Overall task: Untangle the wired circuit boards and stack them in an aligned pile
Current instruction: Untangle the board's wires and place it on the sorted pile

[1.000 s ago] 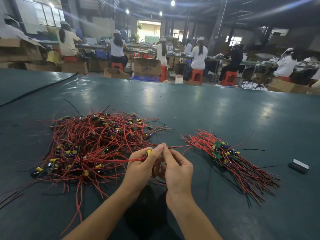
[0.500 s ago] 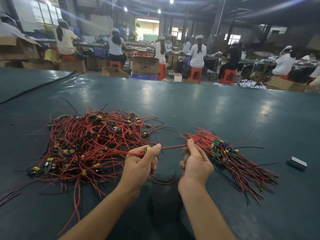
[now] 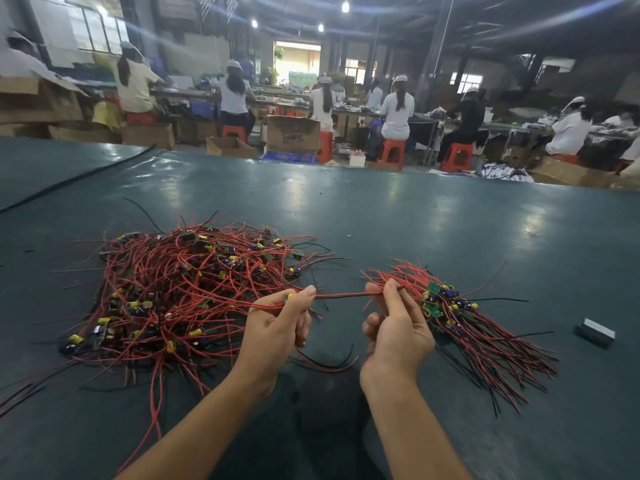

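The work surface is a wide, dark green tabletop [image 3: 415, 220] with a glossy finish that reflects the ceiling lamps. Beyond its far edge lies a workshop hall: seated workers [image 3: 397, 109] at long benches, red stools [image 3: 393, 150], a cardboard box [image 3: 293, 134] and a blue crate [image 3: 287, 156] on the floor. A small grey block [image 3: 595, 332] rests on the tabletop at the right, well apart from the hands.

The tangled heap [image 3: 180, 292] of boards with red and black leads lies left of centre. The aligned pile [image 3: 457, 317] lies to the right, its boards grouped at the far end and its leads fanned toward the near right.

The left hand [image 3: 277, 327] sits at the right edge of the tangled heap. Its thumb and fingers pinch a wired board [image 3: 289, 296], mostly hidden; a yellow part appears to show at the fingertips. A red wire [image 3: 343, 295] runs taut from this board to the right hand [image 3: 398, 327], which pinches it between thumb and forefinger, remaining fingers curled. The right hand is just beside the aligned pile.
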Available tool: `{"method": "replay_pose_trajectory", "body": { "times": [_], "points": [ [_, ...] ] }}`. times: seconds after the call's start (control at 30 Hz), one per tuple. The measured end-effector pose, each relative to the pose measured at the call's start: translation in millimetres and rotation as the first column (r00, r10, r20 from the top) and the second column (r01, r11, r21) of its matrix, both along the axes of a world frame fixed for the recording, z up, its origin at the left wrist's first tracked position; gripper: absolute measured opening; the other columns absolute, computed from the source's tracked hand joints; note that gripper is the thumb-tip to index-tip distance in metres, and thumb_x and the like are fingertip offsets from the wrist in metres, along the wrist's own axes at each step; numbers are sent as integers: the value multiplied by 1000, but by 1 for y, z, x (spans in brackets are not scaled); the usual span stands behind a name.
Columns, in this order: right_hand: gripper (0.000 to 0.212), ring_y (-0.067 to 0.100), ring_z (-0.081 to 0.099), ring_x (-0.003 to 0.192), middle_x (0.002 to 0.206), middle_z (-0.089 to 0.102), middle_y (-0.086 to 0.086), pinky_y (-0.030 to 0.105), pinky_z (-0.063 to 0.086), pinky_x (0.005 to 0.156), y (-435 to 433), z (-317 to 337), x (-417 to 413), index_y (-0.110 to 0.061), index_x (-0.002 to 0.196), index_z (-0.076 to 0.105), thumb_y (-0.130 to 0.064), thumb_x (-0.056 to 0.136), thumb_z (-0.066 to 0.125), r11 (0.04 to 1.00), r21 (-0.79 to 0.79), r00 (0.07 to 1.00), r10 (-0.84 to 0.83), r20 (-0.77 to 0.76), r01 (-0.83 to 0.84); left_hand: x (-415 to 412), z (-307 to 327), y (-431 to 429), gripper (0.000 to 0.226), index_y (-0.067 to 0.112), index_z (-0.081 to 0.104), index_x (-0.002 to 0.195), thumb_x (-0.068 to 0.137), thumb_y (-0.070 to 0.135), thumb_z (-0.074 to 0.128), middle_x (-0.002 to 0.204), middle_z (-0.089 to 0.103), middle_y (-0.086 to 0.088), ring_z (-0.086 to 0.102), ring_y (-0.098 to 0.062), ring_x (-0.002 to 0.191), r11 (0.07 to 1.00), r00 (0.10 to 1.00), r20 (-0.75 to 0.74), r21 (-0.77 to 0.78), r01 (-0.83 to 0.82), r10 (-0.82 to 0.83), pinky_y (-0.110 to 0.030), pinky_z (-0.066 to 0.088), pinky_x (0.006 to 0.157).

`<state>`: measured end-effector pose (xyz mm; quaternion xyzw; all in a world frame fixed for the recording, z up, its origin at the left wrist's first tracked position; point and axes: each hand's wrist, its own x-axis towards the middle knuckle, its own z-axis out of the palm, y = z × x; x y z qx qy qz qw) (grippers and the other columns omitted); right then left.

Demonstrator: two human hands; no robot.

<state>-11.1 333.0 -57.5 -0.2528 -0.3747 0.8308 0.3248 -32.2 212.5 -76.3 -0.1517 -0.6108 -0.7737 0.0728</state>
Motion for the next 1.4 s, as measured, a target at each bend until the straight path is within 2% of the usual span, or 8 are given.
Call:
{"method": "replay_pose_trajectory", "body": {
  "times": [0.3, 0.4, 0.53, 0.63, 0.77, 1.17, 1.3, 1.4],
  "points": [
    [16, 3, 48, 43, 89, 76, -8, 19, 43, 40, -1, 6, 6, -23, 79, 77, -35, 87, 72, 967, 137, 976, 217, 7, -216, 1, 4, -2, 47, 26, 47, 48, 83, 49, 65, 47, 46, -4, 44, -15, 44, 998, 998, -29, -39, 48, -49, -24, 42, 46],
    [17, 4, 47, 46, 66, 65, -12, 20, 39, 42, -16, 2, 9, -23, 70, 77, -37, 79, 77, 900, 185, 919, 384, 91, -394, 1, 3, -2, 45, 21, 52, 52, 83, 51, 64, 50, 49, -5, 45, -15, 46, 997, 997, -7, -24, 72, -72, -23, 42, 46],
    [17, 12, 66, 63, 72, 74, -1, 30, 57, 63, -35, -2, 13, -23, 73, 80, -39, 72, 75, 820, 261, 860, 500, 104, -509, 2, 1, -1, 42, 4, 68, 74, 79, 46, 62, 66, 64, -12, 63, -19, 60, 986, 987, 24, -37, 162, -162, -24, 54, 55],
    [19, 8, 64, 56, 63, 70, -3, 27, 56, 58, -32, -2, 10, -23, 68, 80, -29, 85, 73, 855, 247, 890, 442, 114, -456, 1, 3, -1, 45, 8, 62, 60, 77, 49, 62, 55, 57, -6, 56, -15, 51, 988, 990, 44, -61, 139, -136, -23, 47, 51],
    [27, 5, 30, 41, 51, 45, -8, 19, 30, 39, -12, 2, 4, -20, 59, 76, -22, 85, 76, 944, 167, 957, 271, 101, -285, 0, 6, -2, 44, 20, 53, 47, 83, 43, 65, 47, 48, -4, 46, -14, 45, 986, 991, 22, -100, 132, -130, -23, 43, 50],
    [25, 5, 34, 41, 54, 57, -12, 18, 29, 37, 14, 5, -3, -20, 63, 79, -25, 86, 74, 994, 33, 993, 101, 57, -103, -3, 5, -3, 44, 19, 43, 48, 86, 33, 60, 46, 42, -6, 41, -15, 42, 994, 993, 52, -22, 105, -103, -23, 40, 46],
    [22, 4, 32, 41, 56, 56, -13, 18, 29, 38, -6, -1, 4, -24, 71, 80, -45, 77, 75, 931, 164, 945, 312, 99, -325, -6, 4, -7, 48, 17, 41, 50, 83, 43, 64, 47, 43, -5, 41, -15, 42, 988, 984, 99, 29, 149, -151, -22, 40, 45],
    [25, 9, 58, 49, 61, 68, -6, 21, 46, 45, -30, -4, 12, -25, 68, 80, -48, 71, 72, 806, 278, 852, 505, 136, -522, -8, 4, -10, 49, 10, 57, 54, 75, 54, 64, 55, 55, -11, 55, -19, 50, 979, 971, 132, -28, 203, -198, -24, 48, 50]
  ]
}}
